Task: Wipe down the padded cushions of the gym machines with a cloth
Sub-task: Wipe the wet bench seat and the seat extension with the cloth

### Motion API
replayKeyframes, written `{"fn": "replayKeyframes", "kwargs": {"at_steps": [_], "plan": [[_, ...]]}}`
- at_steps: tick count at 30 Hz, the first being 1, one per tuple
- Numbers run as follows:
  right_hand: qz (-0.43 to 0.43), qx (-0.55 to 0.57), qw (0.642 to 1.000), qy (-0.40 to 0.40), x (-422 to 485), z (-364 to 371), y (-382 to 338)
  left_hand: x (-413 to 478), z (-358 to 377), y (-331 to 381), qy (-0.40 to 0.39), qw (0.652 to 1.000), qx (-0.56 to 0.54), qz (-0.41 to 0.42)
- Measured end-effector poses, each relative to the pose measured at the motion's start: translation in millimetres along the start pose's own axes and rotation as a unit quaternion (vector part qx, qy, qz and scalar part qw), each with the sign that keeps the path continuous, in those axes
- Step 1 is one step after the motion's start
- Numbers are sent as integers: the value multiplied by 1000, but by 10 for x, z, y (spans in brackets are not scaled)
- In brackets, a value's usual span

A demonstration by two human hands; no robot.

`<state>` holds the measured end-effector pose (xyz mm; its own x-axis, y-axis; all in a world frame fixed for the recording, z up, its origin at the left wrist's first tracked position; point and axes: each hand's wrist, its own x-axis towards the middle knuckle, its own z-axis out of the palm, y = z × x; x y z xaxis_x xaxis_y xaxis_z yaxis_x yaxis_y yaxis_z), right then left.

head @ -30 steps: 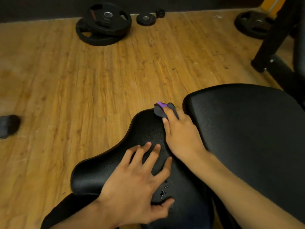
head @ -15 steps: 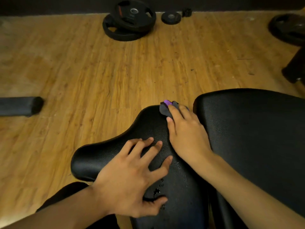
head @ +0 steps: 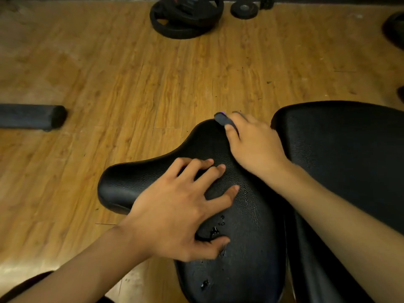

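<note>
A right hand (head: 255, 145) clutches a dark-grey purple-tipped cloth (head: 222, 119) at the narrow far tip of a black textured padded seat cushion (head: 247, 248); the left hand (head: 175, 206) lies flat on its middle, fingers spread.

Gym: weight plates (head: 185, 16) on wood floor (head: 109, 73), padded seat (head: 240, 215).

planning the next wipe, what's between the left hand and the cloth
Head view: only bare seat pad lies between the left hand and the cloth, gripped by the right hand.
</note>
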<state>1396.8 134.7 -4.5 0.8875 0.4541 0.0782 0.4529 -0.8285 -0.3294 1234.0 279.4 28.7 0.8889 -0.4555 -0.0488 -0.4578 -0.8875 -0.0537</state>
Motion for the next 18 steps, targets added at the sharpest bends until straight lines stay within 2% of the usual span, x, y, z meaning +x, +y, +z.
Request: {"fn": "replayKeyframes", "kwargs": {"at_steps": [3, 4, 7, 10, 11, 15, 16, 18], "plan": [[19, -3, 995, -98, 473, -64, -56, 3, 2, 8, 8, 1000, -2, -3], [23, -9, 996, -90, 441, -86, -47, 0, 7, 1, 14, 1000, -6, -1], [31, -104, 994, 7, -224, -178, -87, -27, 17, 0, 20, 1000, -12, -1], [24, -126, 991, 28, -472, -171, -109, -31, 32, -1, 26, 1000, -13, -8], [26, -107, 994, 16, -293, -145, -85, -26, 33, -4, 31, 999, -15, -6], [60, 13, 991, -123, 528, -96, -13, -31, 39, 11, 34, 999, -21, -12], [63, 11, 990, -124, 534, -79, -12, -37, 44, 11, 34, 999, -24, -12], [39, -29, 998, -32, 178, -83, -41, -35, 41, -2, 32, 999, -29, -8]]}}
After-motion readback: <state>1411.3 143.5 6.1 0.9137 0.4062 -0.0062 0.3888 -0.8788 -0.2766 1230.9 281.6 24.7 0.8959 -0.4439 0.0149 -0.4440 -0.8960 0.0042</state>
